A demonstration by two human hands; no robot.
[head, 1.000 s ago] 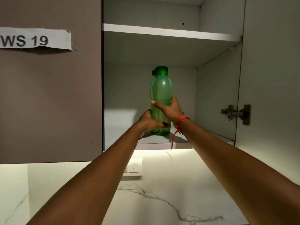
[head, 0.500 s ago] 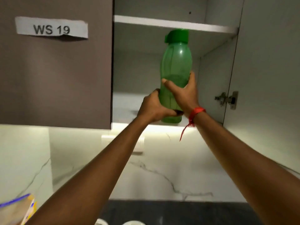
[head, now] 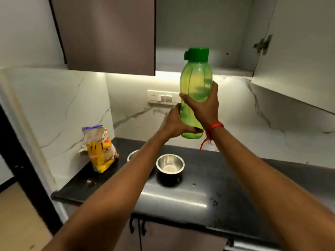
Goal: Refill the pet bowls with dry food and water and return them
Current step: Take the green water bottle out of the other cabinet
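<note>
Fingers (head: 190, 130) of both hands clamped round lower half of capped green bottle (head: 196, 82), L hand (head: 174, 122) below R hand (head: 204, 109), upright in air above steel bowl (head: 170, 164) on black counter (head: 235, 178); best to lower it close, steady base w/ one hand, uncap, pour slowly.

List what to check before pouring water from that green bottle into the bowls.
1. Grip on bottle: left hand low, right hand at the middle, both wrapped round it: ok.
2. Cap opened: it is on: not ok.
3. Water in bottle: cannot tell.
4. Bowl upright on counter: ok.
5. Second bowl ready: mostly behind the left arm: cannot tell.
</note>
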